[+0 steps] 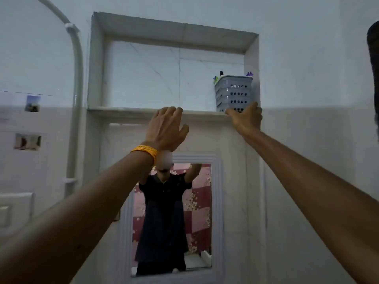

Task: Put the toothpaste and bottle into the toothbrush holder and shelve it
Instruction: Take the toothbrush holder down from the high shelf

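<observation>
The right hand [245, 116] cupped the base of the toothbrush holder [233, 93], a light, rigid, perforated plastic tub best gripped by its sides; the left hand [166, 128] hung spread and empty.

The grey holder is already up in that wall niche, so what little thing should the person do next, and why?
Probably just ease the right hand away from the holder and lower both arms. The holder stands upright on the shelf at the niche's right end, with items poking out of its top, so it looks shelved. The right hand's fingers sit at its base, while the left hand is open and holds nothing.
</observation>
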{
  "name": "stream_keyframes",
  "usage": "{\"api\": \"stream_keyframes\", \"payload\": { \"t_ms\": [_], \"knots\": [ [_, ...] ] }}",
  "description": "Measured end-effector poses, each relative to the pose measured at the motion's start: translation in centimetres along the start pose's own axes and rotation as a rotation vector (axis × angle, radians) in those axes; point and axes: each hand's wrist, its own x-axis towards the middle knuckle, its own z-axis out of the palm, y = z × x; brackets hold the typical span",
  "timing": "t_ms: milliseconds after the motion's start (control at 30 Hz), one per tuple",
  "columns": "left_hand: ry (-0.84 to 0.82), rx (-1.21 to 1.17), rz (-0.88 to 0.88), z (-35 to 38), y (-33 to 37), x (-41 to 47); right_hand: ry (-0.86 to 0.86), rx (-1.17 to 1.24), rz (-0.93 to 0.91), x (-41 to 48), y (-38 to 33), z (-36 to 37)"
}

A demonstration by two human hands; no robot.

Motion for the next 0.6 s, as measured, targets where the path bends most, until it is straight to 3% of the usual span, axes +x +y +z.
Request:
{"api": "stream_keyframes", "payload": {
  "t_ms": [167,300,600],
  "knots": [
    [-0.003,-0.043,0.0,5.1,-3.1,5.6,0.043,-0.049,0.046,5.5,-0.1,3.3],
    [-0.022,0.118,0.027,7.7,-4.1,8.4,0.137,-0.044,0.065,8.6,0.4,5.6],
    [-0.071,0.188,0.033,8.7,-4.6,9.5,0.226,-0.076,0.066,10.7,-0.3,7.0]
  ]
}}
